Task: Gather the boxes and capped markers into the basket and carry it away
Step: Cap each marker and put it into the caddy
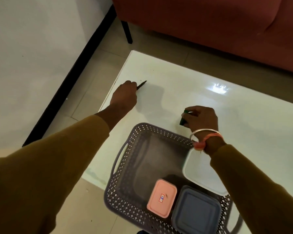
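A grey lattice basket (125,168) stands on the near edge of the white table (184,81). Inside it lie a pink lidded box (161,198), a blue-grey lidded box (196,211) and a white box (200,171) leaning on the right wall. My left hand (124,93) is stretched to the table's far left and grips a dark marker (142,84) whose tip points away to the right. My right hand (201,118), just beyond the basket's far rim, holds a small green object (183,121) that is mostly hidden by the fingers.
A red sofa (210,22) with a black leg (127,31) stands past the table's far edge. Tiled floor (91,85) runs along the table's left side, with a white wall and black skirting (66,85) beyond it.
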